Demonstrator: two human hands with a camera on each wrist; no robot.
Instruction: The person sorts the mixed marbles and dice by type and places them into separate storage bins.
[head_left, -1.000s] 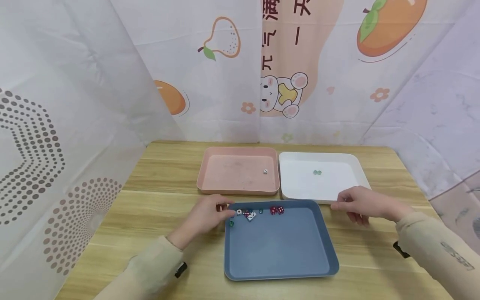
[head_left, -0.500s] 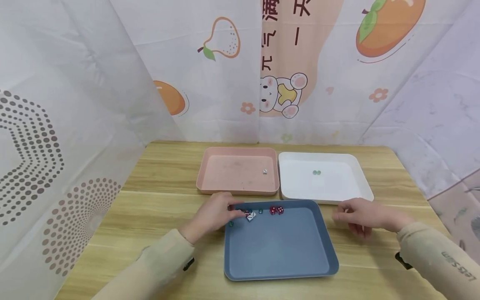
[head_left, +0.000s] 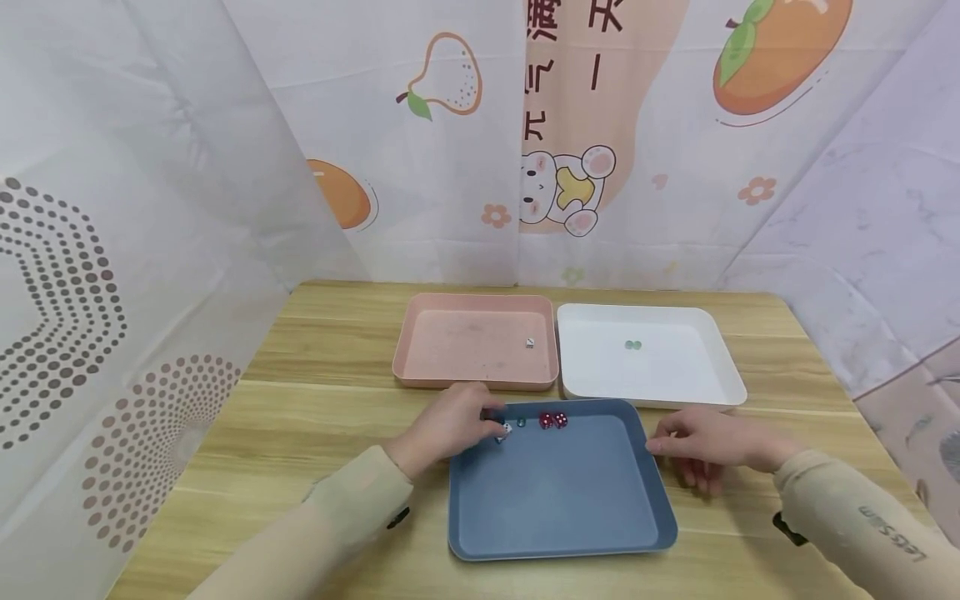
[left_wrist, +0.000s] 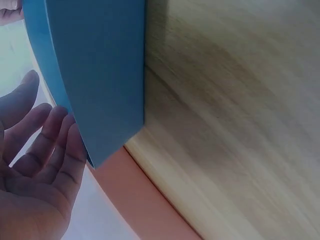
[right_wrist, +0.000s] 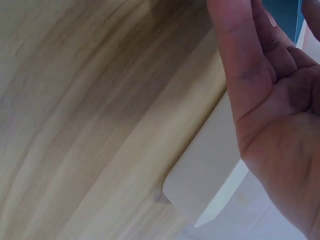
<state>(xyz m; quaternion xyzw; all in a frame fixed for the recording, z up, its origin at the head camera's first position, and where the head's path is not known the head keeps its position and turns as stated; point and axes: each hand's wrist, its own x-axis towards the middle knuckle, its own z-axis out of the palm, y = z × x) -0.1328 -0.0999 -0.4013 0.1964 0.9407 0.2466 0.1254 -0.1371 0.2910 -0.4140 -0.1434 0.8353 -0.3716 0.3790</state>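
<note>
My left hand [head_left: 459, 421] is over the far left corner of the blue tray [head_left: 562, 496], thumb and fingers apart in the left wrist view. Just beyond its thumb tip lies a white die [head_left: 507, 428], partly covered by the hand. To its right sit a small green piece [head_left: 521, 422] and a pair of red dice [head_left: 553, 421] along the tray's far wall. Beside the tray's right wall is my right hand [head_left: 701, 442], fingers loosely bent and fingertips right at the rim. The small pieces in the tray's left corner are hidden under the left hand.
Behind the blue tray stand a pink tray [head_left: 465, 342] with a small white die [head_left: 529, 342] and a white tray [head_left: 671, 367] with two pale green pieces [head_left: 633, 344]. All rest on a wooden table [head_left: 337, 333] against a printed curtain [head_left: 420, 250].
My left hand has moved right, farther over the blue tray's corner, covering more small pieces. My right hand has shifted left and nearer me, from beside the white tray to the blue tray's right rim.
</note>
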